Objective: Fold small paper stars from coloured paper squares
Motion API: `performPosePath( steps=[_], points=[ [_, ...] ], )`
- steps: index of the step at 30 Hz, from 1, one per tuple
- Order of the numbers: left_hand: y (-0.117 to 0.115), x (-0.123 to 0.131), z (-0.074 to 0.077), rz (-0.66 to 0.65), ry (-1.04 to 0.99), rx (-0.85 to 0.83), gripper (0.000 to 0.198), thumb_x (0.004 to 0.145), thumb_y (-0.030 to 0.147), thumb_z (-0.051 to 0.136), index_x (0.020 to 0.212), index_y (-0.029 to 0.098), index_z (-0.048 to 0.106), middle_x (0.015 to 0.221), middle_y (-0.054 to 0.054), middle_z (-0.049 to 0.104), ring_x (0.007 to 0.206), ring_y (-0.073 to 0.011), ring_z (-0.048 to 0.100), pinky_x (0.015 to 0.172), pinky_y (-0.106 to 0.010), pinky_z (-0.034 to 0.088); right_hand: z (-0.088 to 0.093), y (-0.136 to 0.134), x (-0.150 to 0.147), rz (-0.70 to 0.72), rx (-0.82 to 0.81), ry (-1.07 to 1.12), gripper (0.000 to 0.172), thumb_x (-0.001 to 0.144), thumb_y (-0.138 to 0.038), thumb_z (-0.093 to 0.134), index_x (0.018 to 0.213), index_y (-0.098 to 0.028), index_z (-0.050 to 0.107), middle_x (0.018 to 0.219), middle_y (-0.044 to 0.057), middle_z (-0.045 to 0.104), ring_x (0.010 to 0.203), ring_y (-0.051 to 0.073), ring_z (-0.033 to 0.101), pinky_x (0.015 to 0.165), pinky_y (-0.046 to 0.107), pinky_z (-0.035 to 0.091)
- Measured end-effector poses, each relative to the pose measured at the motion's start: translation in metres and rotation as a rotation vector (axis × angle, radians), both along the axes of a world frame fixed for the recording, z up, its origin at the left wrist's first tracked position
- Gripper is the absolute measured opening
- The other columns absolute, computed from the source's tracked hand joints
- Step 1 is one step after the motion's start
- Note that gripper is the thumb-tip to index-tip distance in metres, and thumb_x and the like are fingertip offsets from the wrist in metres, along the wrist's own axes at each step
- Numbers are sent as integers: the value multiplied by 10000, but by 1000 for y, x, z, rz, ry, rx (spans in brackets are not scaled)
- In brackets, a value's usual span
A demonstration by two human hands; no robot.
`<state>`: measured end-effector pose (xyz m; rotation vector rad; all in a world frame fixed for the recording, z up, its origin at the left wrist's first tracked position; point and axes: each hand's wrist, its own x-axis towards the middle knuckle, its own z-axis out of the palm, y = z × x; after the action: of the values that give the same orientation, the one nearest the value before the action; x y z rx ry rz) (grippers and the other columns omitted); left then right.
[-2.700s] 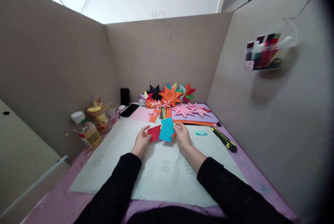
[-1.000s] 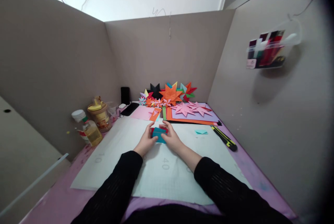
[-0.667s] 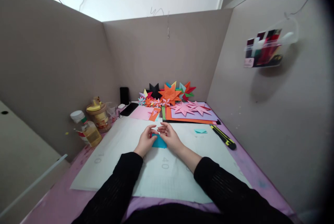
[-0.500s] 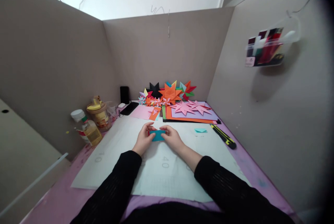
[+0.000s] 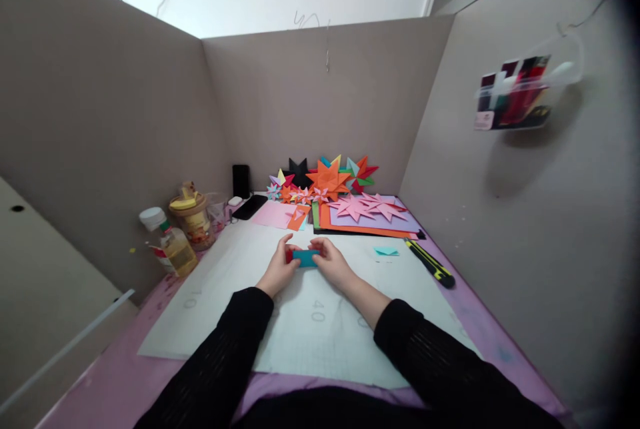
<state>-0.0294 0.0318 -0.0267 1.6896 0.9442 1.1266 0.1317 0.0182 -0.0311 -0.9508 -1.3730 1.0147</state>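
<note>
Paper (image 5: 306, 257), blue and folded, is pinched at its ends by left hand (image 5: 279, 270) and right hand (image 5: 334, 267) over mat (image 5: 235, 282), seemingly to hold folds shut.

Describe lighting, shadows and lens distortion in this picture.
Head view: the wide lens bends the partition walls and darkens the right edge; overhead light throws a soft shadow below the wall pouch; left hand, right hand and blue folded paper look fairly sharp.

Single view here, worn on the person's head: it looked forward and down across the black sleeves (image 5: 220, 355) onto the counter (image 5: 115, 382), close in, with the left hand (image 5: 278, 271) and right hand (image 5: 334, 267) dead centre. It faced the far corner of the beige partition walls (image 5: 310, 95), both side panels in frame.
</note>
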Motion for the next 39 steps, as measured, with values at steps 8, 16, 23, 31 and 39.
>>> performPosePath(
  steps=[8, 16, 23, 31, 39],
  points=[
    [0, -1, 0, 58, 138, 30, 592, 718, 108, 513, 1272, 174, 317, 911, -38, 519, 793, -153, 526, 758, -307, 423, 16, -5, 20, -228, 76, -201, 131, 746, -231, 472, 819, -181, 568, 821, 34, 603, 774, 167, 560, 680, 287, 446],
    [-3, 1, 3, 52, 144, 49, 592, 689, 61, 483, 1250, 181, 336, 922, -29, 510, 799, -147, 520, 758, -291, 415, 16, -8, 20, -270, 231, -410, 124, 687, -160, 506, 778, -187, 587, 778, 20, 553, 682, 146, 511, 614, 264, 420],
    [-6, 1, 7, 34, 132, 57, 586, 674, 33, 467, 1230, 181, 360, 881, -18, 524, 805, -153, 522, 782, -306, 405, 12, -6, 19, -261, 198, -415, 127, 660, -170, 533, 768, -194, 596, 773, 14, 554, 665, 144, 510, 621, 271, 432],
    [-8, 4, 7, -5, 114, 26, 614, 676, 41, 484, 1255, 165, 320, 894, -26, 514, 815, -153, 520, 772, -298, 409, 10, -9, 10, -205, 78, -308, 143, 672, -201, 535, 798, -189, 600, 700, 2, 602, 642, 150, 558, 614, 277, 462],
    [-10, 5, 10, 5, 94, -11, 647, 655, 36, 516, 1257, 170, 320, 907, -24, 511, 848, -154, 515, 801, -300, 401, 3, -8, 6, -187, 36, -220, 153, 668, -200, 538, 804, -182, 605, 690, 9, 634, 627, 155, 594, 597, 278, 491]
  ],
)
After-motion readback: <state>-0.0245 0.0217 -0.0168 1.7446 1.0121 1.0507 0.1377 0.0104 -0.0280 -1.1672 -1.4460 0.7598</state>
